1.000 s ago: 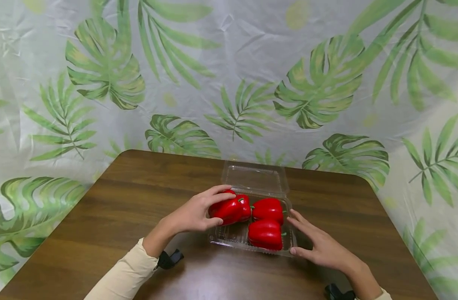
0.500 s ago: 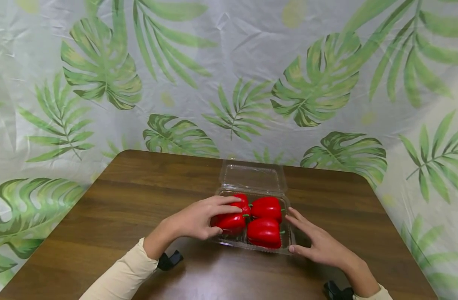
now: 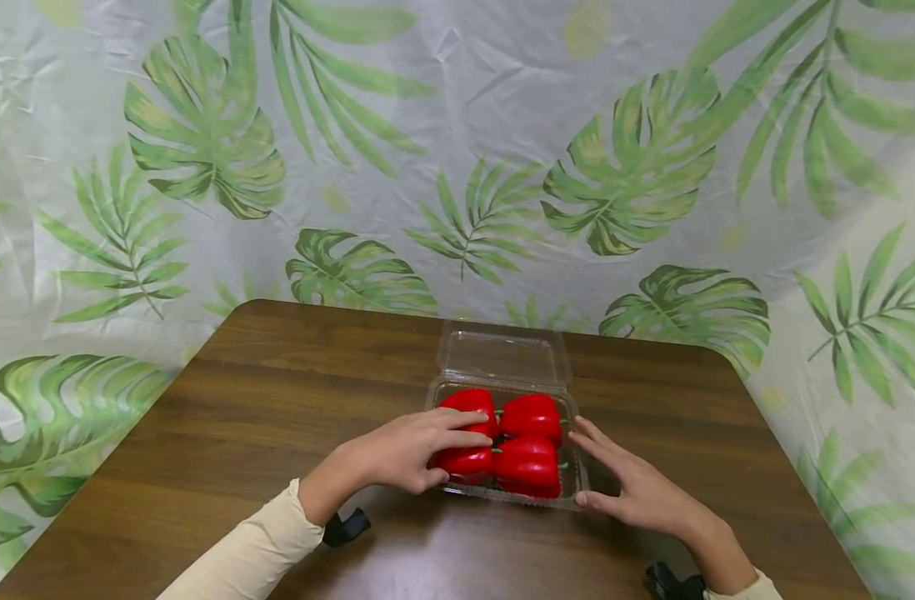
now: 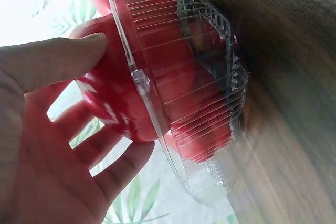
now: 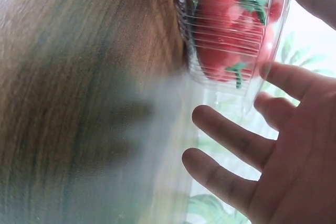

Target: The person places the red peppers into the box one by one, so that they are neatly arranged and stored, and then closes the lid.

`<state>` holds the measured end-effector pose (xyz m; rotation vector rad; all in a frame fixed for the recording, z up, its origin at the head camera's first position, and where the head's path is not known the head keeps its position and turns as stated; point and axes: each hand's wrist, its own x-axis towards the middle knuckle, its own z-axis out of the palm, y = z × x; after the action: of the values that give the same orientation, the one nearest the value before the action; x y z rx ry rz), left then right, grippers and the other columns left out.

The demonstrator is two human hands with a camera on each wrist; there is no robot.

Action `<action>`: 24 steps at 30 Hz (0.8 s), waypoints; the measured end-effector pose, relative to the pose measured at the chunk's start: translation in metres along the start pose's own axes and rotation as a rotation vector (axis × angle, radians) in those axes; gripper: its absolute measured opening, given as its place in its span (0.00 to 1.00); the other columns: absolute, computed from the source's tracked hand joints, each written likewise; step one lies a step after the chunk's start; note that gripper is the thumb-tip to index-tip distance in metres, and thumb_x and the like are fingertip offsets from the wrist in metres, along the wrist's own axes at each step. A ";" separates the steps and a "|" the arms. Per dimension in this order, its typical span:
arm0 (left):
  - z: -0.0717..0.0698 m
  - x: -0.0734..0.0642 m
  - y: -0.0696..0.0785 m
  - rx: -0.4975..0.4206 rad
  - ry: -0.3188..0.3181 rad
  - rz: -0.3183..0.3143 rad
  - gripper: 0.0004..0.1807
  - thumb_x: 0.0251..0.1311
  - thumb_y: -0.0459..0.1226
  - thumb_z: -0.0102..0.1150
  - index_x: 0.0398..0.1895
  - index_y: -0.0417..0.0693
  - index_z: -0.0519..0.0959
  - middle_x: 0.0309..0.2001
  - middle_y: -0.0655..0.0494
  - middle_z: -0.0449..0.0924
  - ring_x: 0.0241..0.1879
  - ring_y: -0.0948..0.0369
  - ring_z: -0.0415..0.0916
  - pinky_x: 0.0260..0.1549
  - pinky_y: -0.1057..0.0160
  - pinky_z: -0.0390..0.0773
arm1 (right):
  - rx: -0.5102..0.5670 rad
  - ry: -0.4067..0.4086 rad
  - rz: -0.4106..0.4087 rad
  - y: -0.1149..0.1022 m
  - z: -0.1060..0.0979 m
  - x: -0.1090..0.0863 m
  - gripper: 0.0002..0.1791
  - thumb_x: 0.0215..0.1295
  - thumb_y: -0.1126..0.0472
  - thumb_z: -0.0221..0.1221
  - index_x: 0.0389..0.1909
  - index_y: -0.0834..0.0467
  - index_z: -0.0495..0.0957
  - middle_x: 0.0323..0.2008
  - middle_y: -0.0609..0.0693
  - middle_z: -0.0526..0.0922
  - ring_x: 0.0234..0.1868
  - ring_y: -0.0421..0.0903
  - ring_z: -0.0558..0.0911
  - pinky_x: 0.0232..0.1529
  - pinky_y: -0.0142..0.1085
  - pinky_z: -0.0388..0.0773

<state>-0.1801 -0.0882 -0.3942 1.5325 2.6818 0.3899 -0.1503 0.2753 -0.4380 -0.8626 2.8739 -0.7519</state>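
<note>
- We see a cream sleeve (image 3: 240,554) coming in from the lower left over the dark brown wooden surface (image 3: 277,392).
- Our left hand (image 3: 401,450) lies over the near-left glossy red bell pepper (image 3: 468,460). Its grip is curled round that pepper, with the fingers on top and the thumb on the near side. In the left wrist view the thumb (image 4: 52,61) presses the pepper's red skin just outside the box rim, and the other fingers curve under it.
- The clear ribbed plastic clamshell box (image 3: 573,487) sits near the middle of the surface, toward the near edge, with its clear hinged lid (image 3: 506,357) lying open behind it.
- Four red peppers fill the box in a two-by-two block, touching one another: the held one, the far-left pepper (image 3: 468,400), the far-right pepper (image 3: 532,415) and the near-right pepper (image 3: 528,468). Green stems show between them.
- Our right hand (image 3: 637,492) rests at the box's right side. Its grip is spread, with the fingers straight and fanned and the fingertips (image 5: 202,114) at the box's wall. The palm is low over the surface, and the wrist trails toward the lower right.
</note>
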 end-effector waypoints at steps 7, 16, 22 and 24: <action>0.002 0.000 0.000 0.001 0.008 0.007 0.34 0.55 0.36 0.65 0.69 0.60 0.71 0.75 0.54 0.63 0.73 0.55 0.63 0.69 0.51 0.69 | 0.009 -0.007 0.006 0.000 0.001 0.000 0.43 0.63 0.40 0.63 0.75 0.52 0.61 0.78 0.57 0.55 0.73 0.62 0.66 0.58 0.62 0.75; 0.002 0.000 0.000 -0.002 0.000 0.000 0.34 0.57 0.38 0.65 0.69 0.60 0.70 0.75 0.54 0.62 0.74 0.55 0.62 0.70 0.51 0.68 | 0.009 -0.002 0.004 0.001 0.001 0.000 0.43 0.62 0.41 0.63 0.75 0.52 0.62 0.78 0.57 0.56 0.73 0.61 0.66 0.58 0.62 0.75; 0.006 0.002 0.000 -0.009 -0.017 -0.010 0.30 0.62 0.44 0.61 0.70 0.61 0.70 0.76 0.55 0.62 0.74 0.54 0.62 0.70 0.49 0.67 | 0.007 -0.002 0.002 0.002 0.002 0.000 0.43 0.63 0.41 0.63 0.75 0.52 0.61 0.78 0.57 0.56 0.73 0.61 0.67 0.58 0.62 0.75; 0.008 0.003 0.000 0.001 -0.022 -0.009 0.29 0.63 0.43 0.61 0.69 0.61 0.71 0.75 0.55 0.63 0.74 0.54 0.62 0.70 0.49 0.68 | 0.007 -0.001 0.001 0.002 0.002 0.001 0.43 0.63 0.41 0.63 0.75 0.52 0.61 0.78 0.57 0.55 0.73 0.61 0.67 0.59 0.62 0.74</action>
<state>-0.1809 -0.0841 -0.4020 1.5151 2.6720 0.3684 -0.1516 0.2756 -0.4406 -0.8606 2.8687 -0.7604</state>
